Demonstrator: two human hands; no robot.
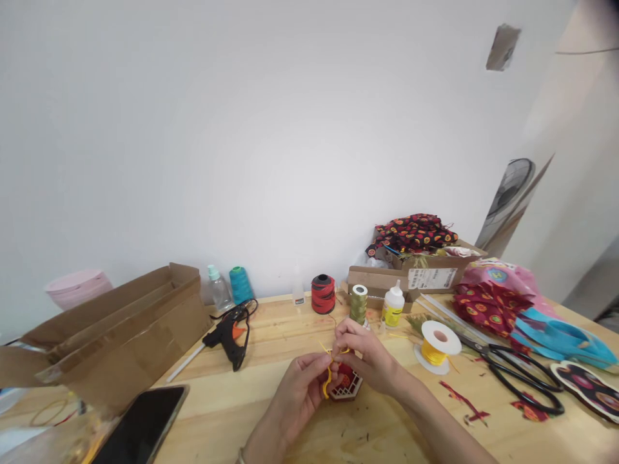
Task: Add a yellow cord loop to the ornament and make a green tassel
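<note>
Both hands meet over the table, fingers pinched on a thin yellow cord (327, 385). My left hand (305, 385) is closed on it, and a loose end hangs below the fingertips. My right hand (362, 353) pinches the cord close to the left fingertips, where a small loop shows. Just under the hands is a small lattice-edged wooden piece (349, 390) with red patterned fabric in it; the fingers partly cover it. Whether the cord is attached to that piece I cannot tell. A spool of yellow cord (436, 351) stands to the right of my right hand.
Black-handled scissors (525, 374) and fabric scraps (464, 401) lie at right. Behind the hands stand a red thread spool (323, 294), a green spool (358, 304) and a glue bottle (393, 305). Leftward are a glue gun (232, 336), a phone (140, 425) and a cardboard box (130, 335).
</note>
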